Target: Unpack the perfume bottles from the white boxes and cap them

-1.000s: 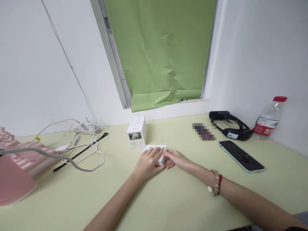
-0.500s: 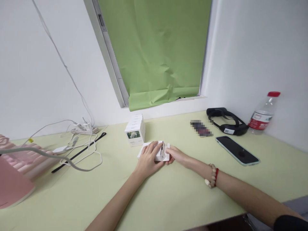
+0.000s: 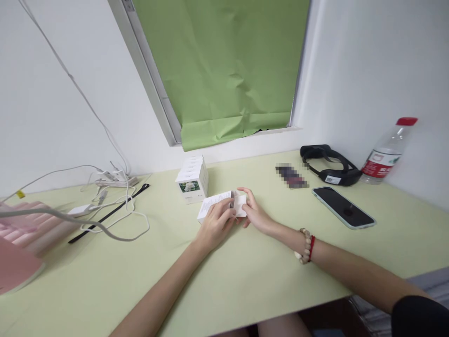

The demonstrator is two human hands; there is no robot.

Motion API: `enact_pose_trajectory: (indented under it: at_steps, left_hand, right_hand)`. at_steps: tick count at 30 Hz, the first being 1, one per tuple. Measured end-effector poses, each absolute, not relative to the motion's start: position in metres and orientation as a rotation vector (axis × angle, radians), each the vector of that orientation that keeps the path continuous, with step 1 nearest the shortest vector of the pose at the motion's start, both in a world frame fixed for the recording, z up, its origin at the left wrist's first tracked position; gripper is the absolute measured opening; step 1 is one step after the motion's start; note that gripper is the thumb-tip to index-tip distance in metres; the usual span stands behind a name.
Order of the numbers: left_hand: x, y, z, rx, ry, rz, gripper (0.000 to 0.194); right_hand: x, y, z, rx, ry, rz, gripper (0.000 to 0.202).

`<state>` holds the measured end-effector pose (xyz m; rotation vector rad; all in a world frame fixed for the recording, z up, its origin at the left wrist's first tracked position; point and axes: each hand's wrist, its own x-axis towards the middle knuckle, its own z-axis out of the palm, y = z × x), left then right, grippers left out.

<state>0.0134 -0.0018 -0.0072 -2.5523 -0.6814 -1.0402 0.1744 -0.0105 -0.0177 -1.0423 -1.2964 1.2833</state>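
Observation:
A small white carton (image 3: 214,204) with fine print lies on the table, its right end open and an end flap (image 3: 240,205) sticking out. My left hand (image 3: 216,222) rests over the near side of the carton, fingers bent around the edge by the opening. At the right end, my right hand (image 3: 258,216) pinches the flap between thumb and fingers. What is inside the carton cannot be made out. Just behind it stands a row of white cartons (image 3: 196,187), the front one printed with a white flower.
To the right lie a phone (image 3: 343,207), a blurred card-like item (image 3: 292,176), a black headset (image 3: 345,175) and a red-capped bottle (image 3: 382,157). Tangled cables, a black strap (image 3: 110,213), a power strip (image 3: 117,181) and pink items (image 3: 21,257) occupy the left.
The carton's printed face has come into view and its end flap now stands out to the right. My left hand has slid nearer the open end. The camera view has tipped slightly down.

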Motion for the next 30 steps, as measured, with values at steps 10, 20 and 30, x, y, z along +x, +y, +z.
enact_pose_trajectory:
  at_steps: [10,20,30]
  left_hand:
    - [0.008,0.003,-0.01,-2.575,-0.79,-1.051,0.015]
    - [0.007,0.004,-0.012,-2.498,-1.281,-0.771,0.057]
    - [-0.01,0.015,-0.009,-2.587,-1.366,-0.645,0.071]
  right_hand:
    - [0.174,-0.008,-0.023,-1.096,-1.483,1.232,0.015]
    - [0.181,0.0,-0.028,-1.311,-1.583,0.959,0.016]
    - [0.192,0.004,-0.035,-1.483,-1.926,0.362,0.041]
